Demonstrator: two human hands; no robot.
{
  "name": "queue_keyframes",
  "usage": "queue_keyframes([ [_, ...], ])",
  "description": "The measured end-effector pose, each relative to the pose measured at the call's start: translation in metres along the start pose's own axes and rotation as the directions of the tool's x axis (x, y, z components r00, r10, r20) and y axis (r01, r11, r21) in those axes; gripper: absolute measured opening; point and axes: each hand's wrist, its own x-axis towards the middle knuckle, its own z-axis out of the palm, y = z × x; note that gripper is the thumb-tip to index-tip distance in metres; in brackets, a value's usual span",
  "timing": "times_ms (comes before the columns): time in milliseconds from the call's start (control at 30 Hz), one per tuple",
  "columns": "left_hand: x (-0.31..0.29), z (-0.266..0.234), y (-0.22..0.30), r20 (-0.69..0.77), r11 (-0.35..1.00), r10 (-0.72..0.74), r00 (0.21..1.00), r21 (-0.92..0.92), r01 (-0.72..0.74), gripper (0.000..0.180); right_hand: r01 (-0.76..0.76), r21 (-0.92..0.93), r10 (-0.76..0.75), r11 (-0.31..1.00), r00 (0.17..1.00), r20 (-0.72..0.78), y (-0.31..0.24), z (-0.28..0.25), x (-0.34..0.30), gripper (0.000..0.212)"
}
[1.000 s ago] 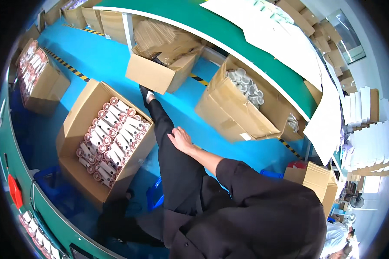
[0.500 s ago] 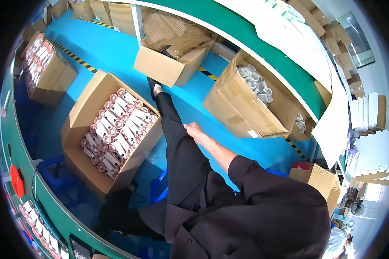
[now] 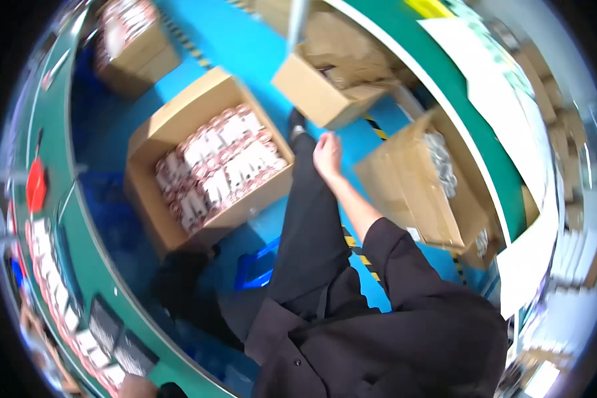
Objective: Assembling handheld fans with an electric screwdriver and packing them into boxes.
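My right hand (image 3: 328,156) hangs over my right leg near the knee, its fingers curled in, with nothing visible in them. My left hand (image 3: 138,386) shows only in part at the lower left edge, by the green worktable (image 3: 103,255); its fingers are hidden. Close to that hand lie dark, flat textured pieces (image 3: 132,355) and a row of white and pink items (image 3: 63,302). Left of my leg, an open carton (image 3: 146,192) on the floor holds many white-handled items with round pinkish heads (image 3: 222,159).
A torn carton (image 3: 404,179) with clear round plastic parts (image 3: 441,162) stands to the right, under another green table (image 3: 471,119). Ahead is a carton with flattened cardboard (image 3: 312,93). Another filled carton (image 3: 136,60) stands far left. A blue stool (image 3: 255,265) is beside my leg.
The view has swung left, so the cartons appear farther right. My left hand has come into sight at the left table. My right hand has moved forward along my leg.
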Motion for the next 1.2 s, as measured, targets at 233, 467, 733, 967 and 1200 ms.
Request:
queue_keyframes([
  [233,0.070,-0.066,0.094,0.187,0.894,0.184,0.965,0.377,-0.244,0.021,-0.457,0.624,-0.130,0.634,0.732,0.669,-0.110,0.060,0.087,0.023],
  [467,0.158,-0.080,0.260,0.857,0.395,0.226,0.462,0.353,-0.848,0.028,-0.273,0.634,-0.566,0.724,0.291,0.771,-0.026,0.126,0.015,0.036],
  [733,0.162,-0.172,0.339,-0.018,-0.447,-0.380,0.925,0.879,-0.167,0.017,0.507,0.305,-0.080,0.806,-0.417,0.905,-0.007,0.193,0.016,0.038],
  [967,0.121,-0.362,0.384,-0.693,-0.819,-0.505,0.514,0.572,-0.034,0.075,0.546,0.415,-0.198,0.728,-0.412,0.889,-0.018,0.174,0.018,0.033],
  [1200,0.140,-0.411,0.365,-0.791,-0.869,-0.493,0.363,0.430,-0.244,0.073,0.416,0.459,-0.359,0.785,-0.297,0.885,-0.018,0.124,-0.005,0.047],
])
